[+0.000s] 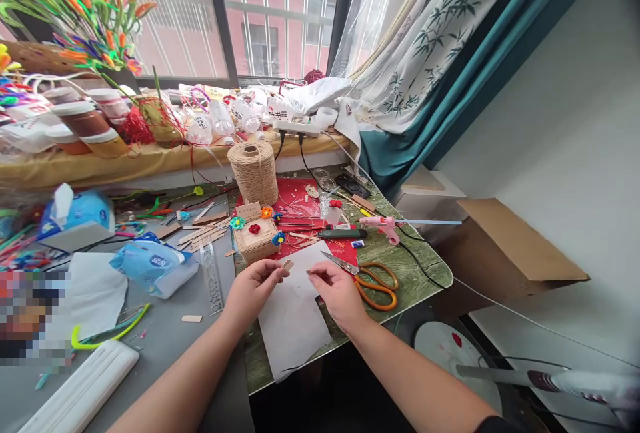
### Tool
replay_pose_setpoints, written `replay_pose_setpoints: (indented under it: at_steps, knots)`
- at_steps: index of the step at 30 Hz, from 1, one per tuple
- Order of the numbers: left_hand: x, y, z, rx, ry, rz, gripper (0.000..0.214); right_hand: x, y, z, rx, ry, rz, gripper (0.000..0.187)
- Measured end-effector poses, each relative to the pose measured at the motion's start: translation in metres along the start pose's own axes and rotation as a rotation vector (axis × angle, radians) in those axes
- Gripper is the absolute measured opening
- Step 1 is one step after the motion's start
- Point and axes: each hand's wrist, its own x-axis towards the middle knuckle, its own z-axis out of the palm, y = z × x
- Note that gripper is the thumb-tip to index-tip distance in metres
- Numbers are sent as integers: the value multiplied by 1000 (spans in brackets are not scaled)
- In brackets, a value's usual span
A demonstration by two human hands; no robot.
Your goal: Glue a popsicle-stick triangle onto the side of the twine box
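Observation:
My left hand (256, 290) pinches small pieces of wooden craft stick (287, 264) between thumb and fingers. My right hand (340, 293) is closed in a pinch a short way to the right; what is in its fingertips is too small to name. Both hands are above a white sheet of paper (295, 316). Just right of my right hand lie scissors (383, 286) with orange handles. Beyond my left hand stands a box of wooden sticks (255, 240), with coloured flowers on its corners and a red rose on top.
A pink glue gun (384, 225) with a long glue stick points right, near a dark green utility knife (343, 234). Behind the box stands a twine spool (254, 173). Loose wooden sticks (205, 233), a stencil ruler (211, 280) and a blue tissue pack (154, 265) lie left.

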Motion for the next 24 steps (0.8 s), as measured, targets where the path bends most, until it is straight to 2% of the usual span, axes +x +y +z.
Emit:
replay_pose_setpoints:
  at_steps: [4,7,13,19,21,24]
  knots:
    - [-1,4,2,-106,83,14,37,26,-10,39,238,-88,106,25]
    - [0,9,0,-135,106,17,37,36,-14,50,263,-79,133,28]
    - [-2,8,3,-225,84,-29,35,31,-5,41,271,-95,120,25]
    - [1,4,3,-336,55,-135,37,27,9,41,178,-106,122,27]
    - [2,7,-1,-418,0,-178,37,29,10,39,196,-130,115,29]
    - [3,12,-9,-537,-165,-272,35,30,6,31,178,-217,96,34]
